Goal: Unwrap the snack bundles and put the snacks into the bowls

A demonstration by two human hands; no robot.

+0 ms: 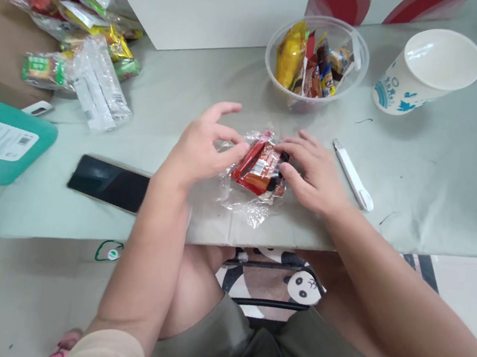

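Note:
A small red-brown snack packet [262,167] with a barcode lies on the table in a crumpled clear plastic bag [255,213], with something dark at its right side. My left hand [206,151] is at the left of it, thumb and index finger pinched at the bag's edge and another finger stretched out. From the right, my right hand [314,170] holds the packet's right side between its thumb and fingers. What lies beneath the fingertips is partly hidden. A white utility knife [352,174] rests just right of my right hand.
Behind the hands stands a clear plastic bowl [268,76] of wrapped snacks. Paper cups [427,73] are at the back right. A phone [108,182], a pile of packaged snacks [99,80] and a teal package [0,142] lie left. A white box [214,2] borders the back.

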